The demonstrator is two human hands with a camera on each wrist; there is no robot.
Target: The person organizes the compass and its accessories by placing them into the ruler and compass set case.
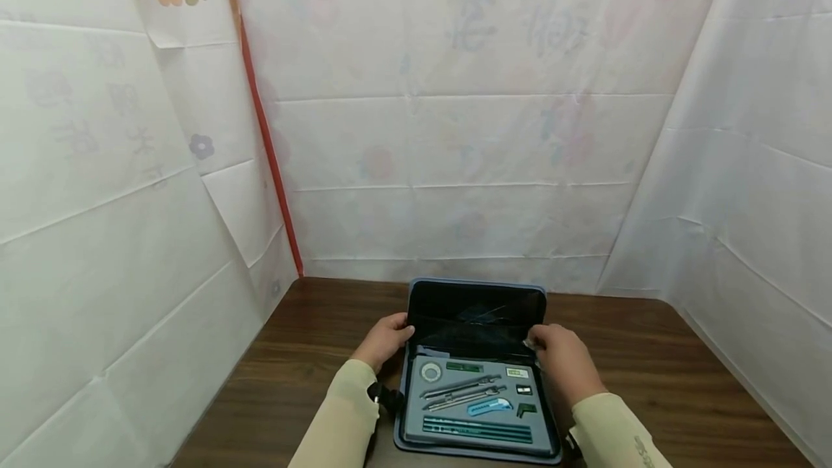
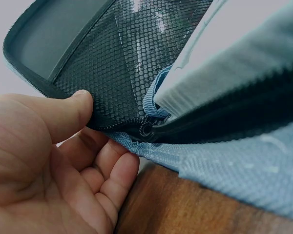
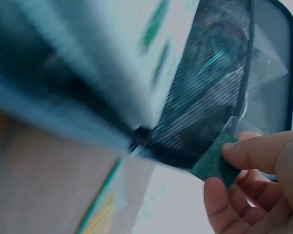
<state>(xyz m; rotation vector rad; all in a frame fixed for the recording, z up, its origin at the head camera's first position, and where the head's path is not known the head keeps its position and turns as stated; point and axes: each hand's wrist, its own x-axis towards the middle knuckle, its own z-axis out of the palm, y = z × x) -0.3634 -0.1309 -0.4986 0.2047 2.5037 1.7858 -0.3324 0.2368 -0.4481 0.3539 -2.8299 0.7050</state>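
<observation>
A blue-edged zip case (image 1: 477, 446) lies unzipped on the table with its lid (image 1: 477, 302) raised. Its grey tray (image 1: 468, 374) holds a tape roll (image 1: 430, 372), two compasses (image 1: 461, 386), a blue cutter (image 1: 490, 406), dark green pencils (image 1: 477, 430) and several small pieces. My left hand (image 2: 63, 146) pinches the lid's left edge near the hinge, thumb on the inner side. At the lid's right edge, my right hand (image 3: 259, 180) pinches a small dark green piece (image 3: 217, 163) with clear plastic (image 3: 237, 126) at its top. Mesh (image 2: 122, 63) covers part of the lid's inside.
The brown wooden table (image 1: 299, 396) stretches to both sides of the case. White printed sheets (image 1: 455, 128) hang behind and at both sides, and a red strip (image 1: 269, 143) runs down the back left corner.
</observation>
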